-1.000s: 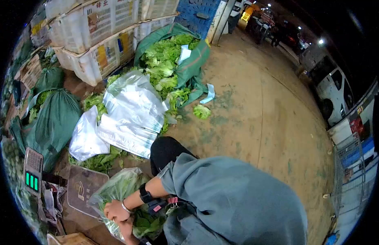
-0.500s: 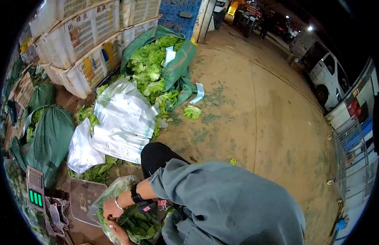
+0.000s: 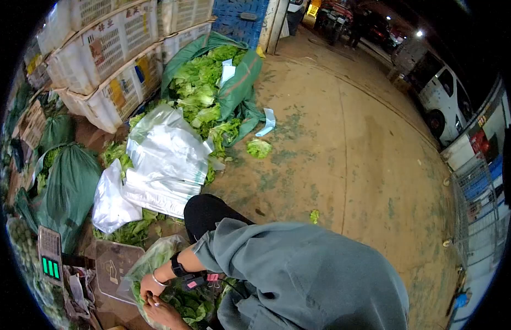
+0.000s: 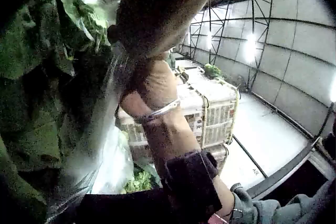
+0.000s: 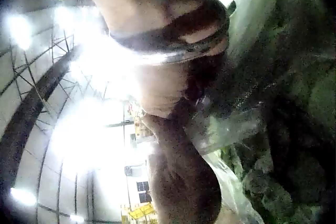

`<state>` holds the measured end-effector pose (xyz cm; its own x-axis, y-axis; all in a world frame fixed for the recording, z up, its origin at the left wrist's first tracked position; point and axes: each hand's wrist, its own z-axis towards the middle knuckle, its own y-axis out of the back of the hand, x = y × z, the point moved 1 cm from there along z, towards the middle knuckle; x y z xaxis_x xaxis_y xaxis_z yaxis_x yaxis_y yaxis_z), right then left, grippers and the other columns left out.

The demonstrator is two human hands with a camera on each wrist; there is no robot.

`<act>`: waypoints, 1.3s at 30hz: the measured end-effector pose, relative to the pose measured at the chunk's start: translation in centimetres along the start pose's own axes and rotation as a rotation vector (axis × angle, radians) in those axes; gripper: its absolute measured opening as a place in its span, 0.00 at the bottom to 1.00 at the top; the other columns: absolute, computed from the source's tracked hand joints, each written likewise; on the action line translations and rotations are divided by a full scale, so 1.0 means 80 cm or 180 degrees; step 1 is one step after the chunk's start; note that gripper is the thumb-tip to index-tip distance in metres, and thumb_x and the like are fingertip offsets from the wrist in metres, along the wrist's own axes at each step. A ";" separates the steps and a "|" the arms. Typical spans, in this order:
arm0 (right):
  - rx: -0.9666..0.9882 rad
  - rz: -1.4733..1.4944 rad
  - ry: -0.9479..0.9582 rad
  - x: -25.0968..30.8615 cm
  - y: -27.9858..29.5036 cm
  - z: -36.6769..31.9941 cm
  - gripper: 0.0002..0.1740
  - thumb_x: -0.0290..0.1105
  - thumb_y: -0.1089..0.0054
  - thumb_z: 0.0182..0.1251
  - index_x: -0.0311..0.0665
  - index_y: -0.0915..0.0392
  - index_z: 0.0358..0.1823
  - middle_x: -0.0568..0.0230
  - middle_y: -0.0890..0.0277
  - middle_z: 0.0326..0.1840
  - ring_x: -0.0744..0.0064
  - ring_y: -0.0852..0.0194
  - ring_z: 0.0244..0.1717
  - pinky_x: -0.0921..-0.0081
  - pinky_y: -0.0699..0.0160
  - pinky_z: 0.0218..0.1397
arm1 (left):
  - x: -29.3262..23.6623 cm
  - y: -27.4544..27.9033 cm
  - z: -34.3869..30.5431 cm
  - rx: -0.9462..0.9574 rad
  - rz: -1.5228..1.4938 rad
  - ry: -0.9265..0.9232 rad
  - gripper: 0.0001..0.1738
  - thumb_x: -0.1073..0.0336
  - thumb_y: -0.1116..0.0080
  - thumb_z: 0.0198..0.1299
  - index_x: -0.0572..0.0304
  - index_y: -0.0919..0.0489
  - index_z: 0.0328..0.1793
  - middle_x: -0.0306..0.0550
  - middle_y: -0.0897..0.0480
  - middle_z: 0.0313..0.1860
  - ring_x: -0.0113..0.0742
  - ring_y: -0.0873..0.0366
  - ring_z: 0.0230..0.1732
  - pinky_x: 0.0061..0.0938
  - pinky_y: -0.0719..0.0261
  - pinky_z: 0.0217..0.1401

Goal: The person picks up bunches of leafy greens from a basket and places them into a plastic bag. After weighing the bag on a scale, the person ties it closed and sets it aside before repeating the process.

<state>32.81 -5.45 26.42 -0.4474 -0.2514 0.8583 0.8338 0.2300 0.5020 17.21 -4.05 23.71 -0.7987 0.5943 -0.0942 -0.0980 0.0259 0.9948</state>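
A clear plastic bag (image 3: 166, 247) holding dark leafy greens (image 3: 192, 305) is in front of the person, low in the head view. The right hand (image 3: 152, 286), with a silver bracelet and a dark wrist strap above it, grips the bag's edge with curled fingers. Close against it, the left hand (image 3: 163, 312) pinches the same edge, and the fingertips of both meet. In the left wrist view the greens (image 4: 31, 92) fill the left side behind the film, beside the right forearm (image 4: 176, 137). The right wrist view shows the bag film (image 5: 247, 124) beside the hands; their fingertips are mostly hidden.
A scale plate (image 3: 119, 269) with a lit display (image 3: 50, 259) lies left of the bag. Beyond are a stack of clear plastic bags (image 3: 167, 159), an open green sack of lettuce (image 3: 247, 82), a tied green sack (image 3: 74, 181) and stacked white crates (image 3: 115, 52).
The head view has shifted, so the surroundings sit further left and lower. The hands stay together on the bag's edge, and the left hand has come more into view beside the right.
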 end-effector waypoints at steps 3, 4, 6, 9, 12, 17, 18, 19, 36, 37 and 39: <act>0.0221 0.0140 -0.0093 -0.004 -0.005 0.007 0.15 0.31 0.45 0.51 0.39 0.24 0.41 0.57 0.23 0.33 0.62 0.27 0.33 0.66 0.30 0.35 | -0.023 0.017 -0.003 -0.0182 0.0161 0.0298 0.21 0.57 0.65 0.63 0.63 0.25 0.48 0.56 0.28 0.36 0.50 0.31 0.37 0.41 0.35 0.39; 0.0181 -0.0253 -0.0269 -0.004 -0.008 0.011 0.13 0.31 0.45 0.51 0.38 0.23 0.40 0.57 0.23 0.32 0.62 0.27 0.32 0.67 0.30 0.35 | -0.010 0.010 -0.003 -0.0173 0.0194 0.0325 0.21 0.57 0.65 0.63 0.63 0.25 0.48 0.56 0.28 0.36 0.50 0.31 0.37 0.41 0.35 0.39; 0.0045 -0.0781 -0.0333 -0.006 -0.015 0.018 0.09 0.30 0.46 0.51 0.36 0.22 0.33 0.56 0.24 0.29 0.61 0.27 0.29 0.67 0.30 0.31 | 0.016 -0.019 -0.001 -0.0474 0.0224 0.0175 0.22 0.56 0.67 0.64 0.64 0.25 0.45 0.57 0.27 0.33 0.49 0.31 0.36 0.40 0.35 0.39; -0.0712 -0.0207 0.0220 -0.009 -0.023 0.016 0.07 0.31 0.46 0.51 0.36 0.22 0.26 0.57 0.24 0.28 0.61 0.27 0.28 0.67 0.30 0.30 | 0.016 -0.031 0.001 -0.1396 0.0366 -0.0277 0.23 0.56 0.68 0.65 0.66 0.25 0.37 0.57 0.26 0.30 0.51 0.32 0.34 0.40 0.35 0.37; -0.0149 -0.0778 -0.0050 -0.015 -0.024 0.029 0.07 0.31 0.47 0.50 0.36 0.23 0.24 0.57 0.24 0.26 0.61 0.28 0.27 0.66 0.30 0.29 | -0.003 0.000 0.001 -0.1074 0.0062 -0.0095 0.24 0.54 0.69 0.65 0.67 0.26 0.36 0.58 0.27 0.29 0.50 0.31 0.34 0.39 0.35 0.36; -0.1235 -0.0715 -0.0359 -0.032 -0.036 0.040 0.06 0.32 0.43 0.42 0.37 0.25 0.16 0.57 0.31 0.14 0.66 0.32 0.17 0.70 0.31 0.23 | 0.103 -0.168 -0.009 -0.1818 0.0707 -0.0436 0.12 0.69 0.51 0.53 0.68 0.26 0.42 0.57 0.26 0.41 0.50 0.32 0.46 0.35 0.32 0.45; -0.1354 -0.1067 -0.0593 -0.058 -0.064 0.051 0.06 0.33 0.40 0.42 0.38 0.24 0.18 0.58 0.29 0.18 0.66 0.30 0.22 0.71 0.30 0.28 | 0.068 -0.094 -0.012 -0.1089 -0.0376 -0.0072 0.15 0.74 0.53 0.48 0.68 0.27 0.44 0.58 0.28 0.46 0.50 0.32 0.48 0.38 0.33 0.47; -0.1222 -0.0521 -0.1128 -0.047 -0.066 0.048 0.06 0.33 0.42 0.47 0.39 0.23 0.19 0.58 0.28 0.22 0.65 0.30 0.27 0.70 0.29 0.32 | 0.060 -0.067 -0.021 -0.1283 0.0457 -0.0564 0.17 0.76 0.53 0.44 0.67 0.26 0.44 0.58 0.28 0.48 0.52 0.32 0.48 0.40 0.34 0.47; -0.0607 -0.2041 0.0469 0.000 -0.051 -0.025 0.05 0.32 0.44 0.44 0.43 0.28 0.25 0.65 0.32 0.29 0.63 0.32 0.36 0.69 0.28 0.33 | 0.051 0.019 0.040 0.1536 -0.1930 -0.0529 0.18 0.54 0.50 0.56 0.65 0.24 0.32 0.58 0.23 0.28 0.54 0.26 0.32 0.39 0.31 0.35; -0.0569 -0.1946 0.0287 0.009 -0.040 -0.021 0.07 0.33 0.43 0.44 0.43 0.27 0.26 0.64 0.32 0.31 0.63 0.34 0.39 0.69 0.28 0.35 | 0.048 0.027 0.036 0.1554 -0.1913 -0.0537 0.18 0.54 0.50 0.56 0.65 0.24 0.32 0.58 0.23 0.28 0.54 0.26 0.32 0.39 0.31 0.35; -0.0630 -0.1850 -0.0027 0.004 -0.027 -0.012 0.11 0.36 0.39 0.42 0.43 0.26 0.29 0.62 0.33 0.36 0.62 0.36 0.44 0.68 0.29 0.39 | 0.039 0.034 0.028 0.1249 -0.1621 -0.0597 0.15 0.58 0.47 0.53 0.65 0.24 0.33 0.56 0.22 0.28 0.55 0.27 0.33 0.39 0.31 0.35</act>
<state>31.18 -6.92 25.49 -0.8488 -0.2758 0.4511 0.4964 -0.1216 0.8595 15.75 -0.32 26.19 -0.5896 0.5591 -0.5828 -0.1842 0.6095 0.7711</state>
